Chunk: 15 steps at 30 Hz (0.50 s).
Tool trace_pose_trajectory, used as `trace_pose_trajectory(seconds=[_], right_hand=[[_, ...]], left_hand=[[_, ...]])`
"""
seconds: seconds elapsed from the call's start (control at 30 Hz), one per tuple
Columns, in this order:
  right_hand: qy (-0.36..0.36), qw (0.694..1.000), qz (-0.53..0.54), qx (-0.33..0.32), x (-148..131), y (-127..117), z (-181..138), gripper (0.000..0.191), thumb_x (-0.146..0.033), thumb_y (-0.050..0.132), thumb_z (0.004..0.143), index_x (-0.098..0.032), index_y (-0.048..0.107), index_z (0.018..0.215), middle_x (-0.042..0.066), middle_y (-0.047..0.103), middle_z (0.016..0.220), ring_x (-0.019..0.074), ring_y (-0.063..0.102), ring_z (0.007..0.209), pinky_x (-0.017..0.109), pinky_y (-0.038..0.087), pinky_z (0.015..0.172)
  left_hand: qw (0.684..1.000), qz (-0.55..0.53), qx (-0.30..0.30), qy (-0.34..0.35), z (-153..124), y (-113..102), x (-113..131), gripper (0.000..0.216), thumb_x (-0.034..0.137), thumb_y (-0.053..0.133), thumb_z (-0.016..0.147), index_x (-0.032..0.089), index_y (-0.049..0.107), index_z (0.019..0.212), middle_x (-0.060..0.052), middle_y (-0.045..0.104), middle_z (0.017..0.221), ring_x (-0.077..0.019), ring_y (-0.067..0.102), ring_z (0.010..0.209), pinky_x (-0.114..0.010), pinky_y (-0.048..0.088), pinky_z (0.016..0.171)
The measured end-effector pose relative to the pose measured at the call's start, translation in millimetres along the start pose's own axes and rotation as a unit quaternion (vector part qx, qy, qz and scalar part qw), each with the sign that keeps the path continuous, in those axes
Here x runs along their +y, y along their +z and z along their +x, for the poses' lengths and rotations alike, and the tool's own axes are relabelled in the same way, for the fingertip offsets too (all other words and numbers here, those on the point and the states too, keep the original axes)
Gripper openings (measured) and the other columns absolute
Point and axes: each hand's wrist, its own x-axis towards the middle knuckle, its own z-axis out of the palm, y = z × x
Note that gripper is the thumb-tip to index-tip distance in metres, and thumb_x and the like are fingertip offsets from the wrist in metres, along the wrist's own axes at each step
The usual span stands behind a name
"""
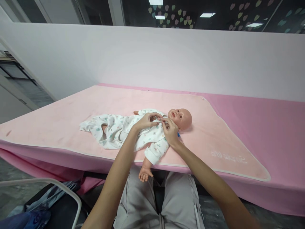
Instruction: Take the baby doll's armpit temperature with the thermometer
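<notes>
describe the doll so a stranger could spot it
Find the pink table by the white wall, then the peach mat spread over it. The doll lies there beneath the left hand and right hand, set apart by its bald head and white patterned clothes.

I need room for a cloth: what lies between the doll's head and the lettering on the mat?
Nothing but bare peach mat lies between the doll's head and the lettering; the head-camera view shows this.
</notes>
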Motion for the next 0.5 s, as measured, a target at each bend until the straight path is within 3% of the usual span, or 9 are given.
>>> trace_pose_trajectory(seconds=[0.17,0.5], right_hand=[[-0.028,1.0,-0.007,-0.007,1.7,0.0,0.1,0.021,-0.017,0.041,0.086,-0.02,0.059,0.095,0.004,0.063,0.091,0.014,0.059,0.079,0.027,0.047,0.075],[-0.011,0.998,-0.052,-0.025,1.3,2.2,1.3,0.02,-0.02,0.042,0.086,-0.019,0.058,0.098,0.004,0.063,0.091,0.0148,0.059,0.083,0.027,0.047,0.075]], left_hand=[[1.0,-0.003,-0.003,-0.001,-0.1,-0.6,0.7,0.041,0.022,0.062,0.068,0.016,0.058,0.109,-0.004,0.06,0.09,-0.013,0.052,0.072,-0.023,0.039,0.063],[1.0,0.005,-0.004,-0.016,0.0,-0.1,-2.4,0.046,0.021,0.059,0.068,0.016,0.055,0.113,-0.003,0.06,0.085,-0.0145,0.054,0.076,-0.023,0.041,0.065]])
